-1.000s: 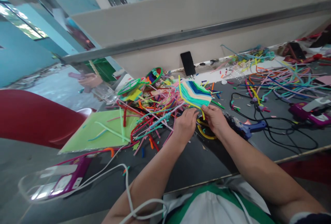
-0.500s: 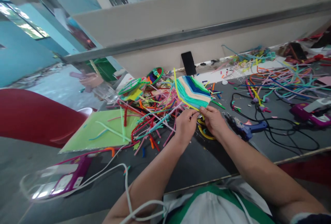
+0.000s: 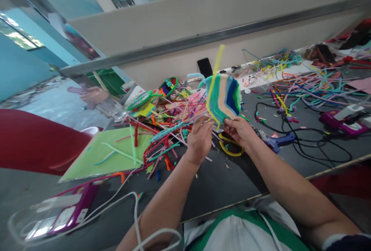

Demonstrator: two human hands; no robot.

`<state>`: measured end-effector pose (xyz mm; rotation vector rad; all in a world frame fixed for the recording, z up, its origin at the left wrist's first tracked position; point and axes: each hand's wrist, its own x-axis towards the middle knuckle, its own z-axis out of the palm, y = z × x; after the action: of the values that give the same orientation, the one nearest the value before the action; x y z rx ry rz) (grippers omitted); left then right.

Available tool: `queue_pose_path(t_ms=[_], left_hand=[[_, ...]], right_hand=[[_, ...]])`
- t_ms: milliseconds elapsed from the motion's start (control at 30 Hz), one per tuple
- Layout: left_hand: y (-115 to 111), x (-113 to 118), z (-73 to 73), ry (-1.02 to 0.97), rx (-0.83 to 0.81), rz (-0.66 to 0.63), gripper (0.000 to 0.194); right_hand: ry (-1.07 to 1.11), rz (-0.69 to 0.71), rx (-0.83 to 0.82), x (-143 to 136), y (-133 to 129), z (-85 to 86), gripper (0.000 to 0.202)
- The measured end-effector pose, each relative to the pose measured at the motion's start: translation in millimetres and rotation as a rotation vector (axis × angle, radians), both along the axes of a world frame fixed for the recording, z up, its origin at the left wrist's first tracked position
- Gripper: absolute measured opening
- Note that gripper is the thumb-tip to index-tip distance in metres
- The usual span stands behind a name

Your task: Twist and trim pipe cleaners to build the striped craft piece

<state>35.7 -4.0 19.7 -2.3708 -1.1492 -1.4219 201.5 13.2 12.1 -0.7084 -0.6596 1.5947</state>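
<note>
A flat piece of striped pipe cleaners (image 3: 223, 95) in green, teal, cream and dark blue is held up over the table. My right hand (image 3: 239, 129) pinches its bottom edge between thumb and fingers. Along the piece's left side runs a yellow pipe cleaner (image 3: 216, 65), whose free end sticks up past the top. My left hand (image 3: 199, 139) is closed, its fingertips at the lower part of that yellow strip; the exact contact is partly hidden. Below the piece, yellow-handled scissors (image 3: 232, 152) lie on the table, their blades hidden.
Loose pipe cleaners (image 3: 171, 127) pile up left of my hands. A blue glue gun (image 3: 279, 141) with black cables lies to the right. Purple power strips (image 3: 344, 122) sit on both sides. A phone (image 3: 205, 67) leans at the back; a green sheet (image 3: 110, 150) lies left.
The striped piece has turned, its stripes now running more upright, and the yellow end rises higher. My left hand has moved slightly left and down, away from my right.
</note>
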Motion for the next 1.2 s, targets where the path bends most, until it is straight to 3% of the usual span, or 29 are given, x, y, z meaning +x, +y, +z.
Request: queue_pose_path(t_ms=[67, 133, 233, 333, 433, 633, 967, 1200], left_hand=[[-4.8, 4.3, -3.1, -0.087, 0.014, 0.012, 0.014], [-6.7, 10.2, -9.0, -0.199, -0.074, 0.005, 0.005], [-3.4, 19.8, -17.9, -0.489, -0.420, -0.033, 0.008], [2.0, 26.9, -20.7, -0.789, -0.775, -0.208, 0.019], [4.3, 30.6, -18.6, -0.910, -0.929, -0.337, 0.024], [3.6, 33.7, -20.1, -0.954, -0.939, -0.296, 0.021], [2.5, 30.2, -20.0, -0.919, -0.892, -0.341, 0.014], [4.0, 24.1, -16.8, -0.793, -0.884, -0.396, 0.023]], right_hand=[[0.027, -0.046, -0.058, 0.3, 2.4, -2.1, 0.031], [0.058, -0.088, -0.086, 0.8, 4.5, -4.0, 0.033], [0.074, -0.113, -0.088, 0.2, 5.9, -6.9, 0.034], [0.050, -0.113, -0.073, -2.9, 4.5, -8.8, 0.033], [0.020, -0.121, -0.052, -6.7, 1.6, -8.7, 0.032], [-0.006, -0.127, -0.046, -10.3, -2.5, -5.5, 0.033], [-0.002, -0.105, -0.062, -10.3, -2.4, -8.7, 0.035], [-0.017, -0.086, -0.072, -7.3, -1.9, -6.5, 0.033]])
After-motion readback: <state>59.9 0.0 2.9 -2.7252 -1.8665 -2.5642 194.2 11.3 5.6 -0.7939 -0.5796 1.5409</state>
